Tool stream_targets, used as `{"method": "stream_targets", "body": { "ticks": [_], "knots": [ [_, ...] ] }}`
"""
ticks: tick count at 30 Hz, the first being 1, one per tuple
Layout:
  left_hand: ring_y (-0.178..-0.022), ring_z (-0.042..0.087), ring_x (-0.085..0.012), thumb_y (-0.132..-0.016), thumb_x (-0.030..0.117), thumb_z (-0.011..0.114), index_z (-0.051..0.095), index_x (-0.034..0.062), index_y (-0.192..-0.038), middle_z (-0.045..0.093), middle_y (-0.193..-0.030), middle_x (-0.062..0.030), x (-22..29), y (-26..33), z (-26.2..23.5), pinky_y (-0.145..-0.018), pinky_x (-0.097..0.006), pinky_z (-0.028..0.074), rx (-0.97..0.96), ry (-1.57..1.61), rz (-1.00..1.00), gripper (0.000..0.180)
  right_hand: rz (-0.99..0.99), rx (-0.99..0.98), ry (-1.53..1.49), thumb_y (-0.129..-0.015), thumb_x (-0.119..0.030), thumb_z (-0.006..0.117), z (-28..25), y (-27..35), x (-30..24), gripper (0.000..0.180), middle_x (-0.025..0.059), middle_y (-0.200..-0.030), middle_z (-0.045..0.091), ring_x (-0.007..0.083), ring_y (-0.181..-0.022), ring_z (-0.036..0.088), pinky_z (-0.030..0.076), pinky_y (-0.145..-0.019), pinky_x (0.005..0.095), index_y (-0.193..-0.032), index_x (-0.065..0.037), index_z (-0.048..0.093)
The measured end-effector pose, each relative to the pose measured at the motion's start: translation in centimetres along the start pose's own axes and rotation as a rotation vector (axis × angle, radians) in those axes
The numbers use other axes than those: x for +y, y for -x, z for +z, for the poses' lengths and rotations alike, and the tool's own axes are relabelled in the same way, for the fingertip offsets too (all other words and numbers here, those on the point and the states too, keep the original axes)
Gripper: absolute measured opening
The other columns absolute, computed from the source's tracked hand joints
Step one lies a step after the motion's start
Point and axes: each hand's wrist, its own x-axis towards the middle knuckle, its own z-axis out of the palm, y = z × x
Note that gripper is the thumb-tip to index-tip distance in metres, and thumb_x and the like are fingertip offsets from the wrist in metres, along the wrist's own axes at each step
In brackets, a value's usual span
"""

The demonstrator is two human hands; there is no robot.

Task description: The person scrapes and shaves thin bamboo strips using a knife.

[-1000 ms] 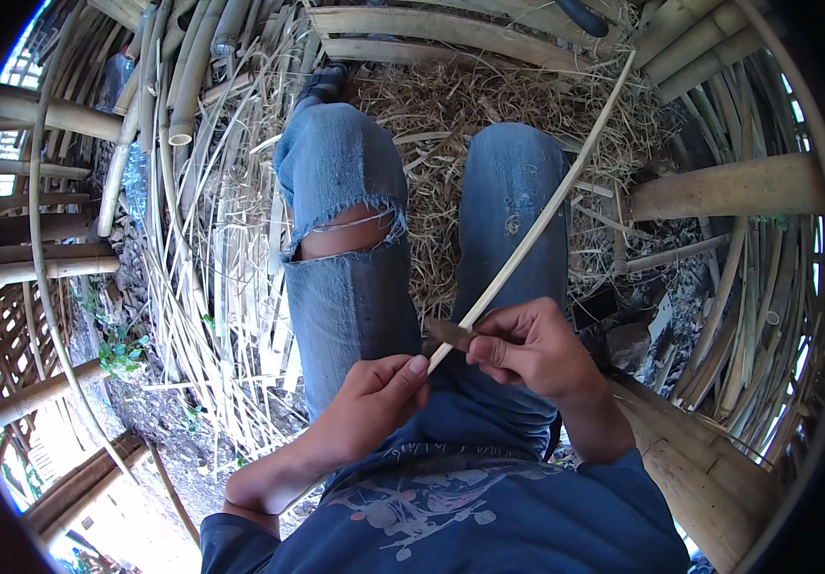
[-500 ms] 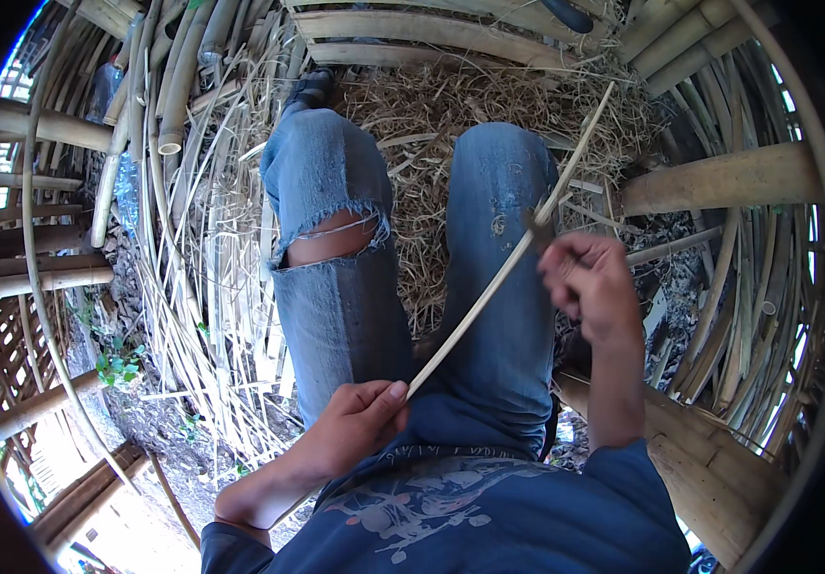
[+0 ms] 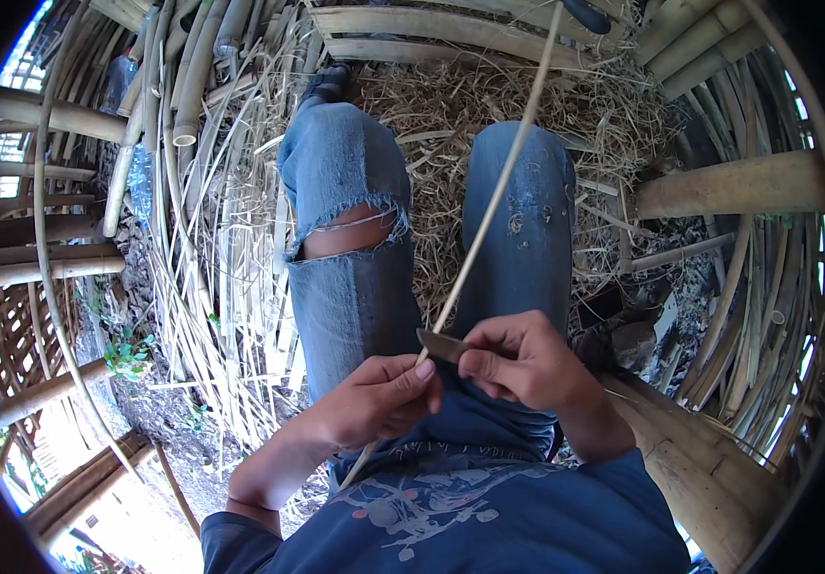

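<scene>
A long thin bamboo strip (image 3: 501, 188) slants from my lap up past my right knee toward the far slats. My left hand (image 3: 381, 400) is closed around its lower part, the thumb lying along it, and the tail end runs down against my shirt. In my right hand (image 3: 525, 364) is a knife, pinched between thumb and fingers; its short dark blade (image 3: 441, 345) points left. The blade crosses the strip just above my left thumb and appears to touch it. The knife's handle is hidden inside my right fist.
Curled shavings (image 3: 527, 96) cover the ground between and beyond my knees. Long split strips (image 3: 226, 287) lie in a heap on the left. Bamboo poles (image 3: 738, 185) stick in from the right, and a thick bamboo pole (image 3: 690, 459) lies beside my right hip.
My right hand has come down and left with the knife, from far up the strip to close by my left hand. The strip now stands steeper and reaches farther away.
</scene>
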Motion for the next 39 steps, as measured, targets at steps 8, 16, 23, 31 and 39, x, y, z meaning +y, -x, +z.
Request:
{"method": "stream_targets", "body": {
  "ticks": [8,16,23,31,39],
  "knots": [
    [-0.045,0.027,-0.0027,-0.097,0.036,0.038,0.050,0.0045,-0.080,0.032,-0.055,0.0070,0.4,-0.1,0.9,-0.041,-0.020,0.019,0.031,-0.213,0.009,0.038,0.098,-0.084,-0.107,-0.088,-0.013,0.060,-0.2,-0.4,0.3,0.018,-0.0022,-0.060,0.052,0.0024,-0.050,0.043,0.031,-0.044,0.0185,-0.084,0.004,0.063],
    [-0.045,0.030,-0.0024,-0.097,0.037,0.040,0.049,0.0066,-0.076,0.035,-0.055,0.0071,0.2,0.1,0.8,-0.041,-0.020,0.022,0.063,-0.249,-0.040,0.038,-0.005,0.207,0.080,-0.088,-0.010,0.058,-1.9,-0.1,-0.6,0.017,-0.0015,-0.057,0.051,0.0016,-0.047,0.040,0.030,-0.042,0.0186,-0.082,0.005,0.062],
    [-0.046,0.031,-0.0025,-0.096,0.038,0.040,0.051,0.0060,-0.076,0.037,-0.055,0.0065,-0.3,0.0,0.7,-0.041,-0.020,0.023,0.092,-0.322,-0.053,0.039,0.005,0.251,0.061,-0.087,-0.012,0.059,-3.1,0.1,-0.7,0.020,0.0017,-0.055,0.052,0.0032,-0.044,0.042,0.030,-0.039,0.0194,-0.077,0.005,0.061],
    [-0.047,0.033,-0.0030,-0.096,0.038,0.040,0.051,0.0058,-0.076,0.039,-0.056,0.0062,-0.3,-0.3,0.9,-0.043,-0.020,0.025,0.147,-0.373,-0.065,0.040,0.042,0.236,0.032,-0.087,-0.017,0.060,-1.8,-0.4,-0.2,0.024,0.0009,-0.055,0.052,0.0032,-0.040,0.041,0.027,-0.035,0.0178,-0.075,0.004,0.060],
    [-0.049,0.035,-0.0036,-0.097,0.038,0.039,0.054,0.0048,-0.076,0.040,-0.056,0.0053,-0.5,-0.7,1.1,-0.045,-0.021,0.028,0.152,-0.518,-0.004,0.042,0.196,-0.063,-0.083,-0.087,-0.010,0.059,-0.5,-0.5,0.9,0.017,0.0007,-0.055,0.052,0.0041,-0.045,0.043,0.029,-0.039,0.0194,-0.079,0.006,0.061]
  ]
}}
